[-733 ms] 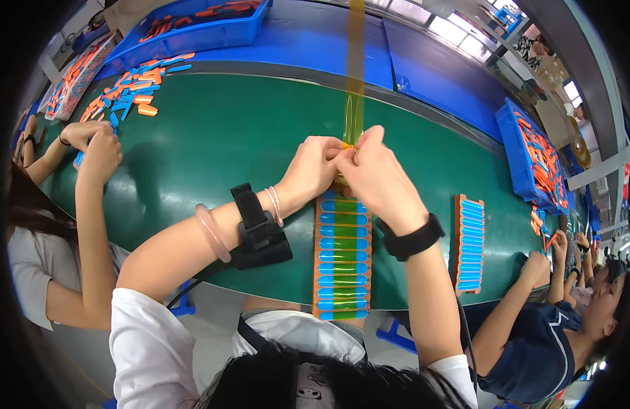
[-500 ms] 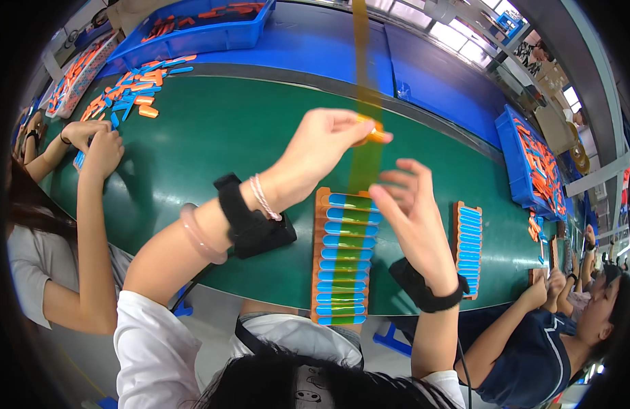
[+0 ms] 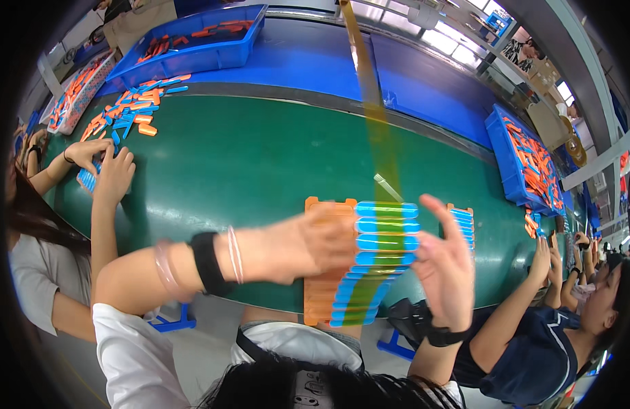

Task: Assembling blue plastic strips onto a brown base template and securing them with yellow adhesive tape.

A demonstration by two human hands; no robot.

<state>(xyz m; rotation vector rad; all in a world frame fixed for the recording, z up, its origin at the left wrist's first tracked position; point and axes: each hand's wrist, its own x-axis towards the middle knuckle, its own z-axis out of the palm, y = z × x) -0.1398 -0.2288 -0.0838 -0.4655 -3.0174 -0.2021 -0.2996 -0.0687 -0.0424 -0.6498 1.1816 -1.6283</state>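
Left hand [image 3: 309,244]: blurred over tray [image 3: 321,301]; fingers, we cannot tell.
Right hand [image 3: 447,281]: fingers apart, beside strips [image 3: 366,225].
Tray: table's [image 3: 240,157] near edge.

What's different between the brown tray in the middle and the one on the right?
The middle tray is bare on its left, its blue pieces lying toward the right; the right tray has them across its visible part. Yellow tape crosses the middle tray's pieces; none shows on the right tray's. The right hand partly hides the right tray; the left hand overlaps the middle tray. Both have blue pieces.
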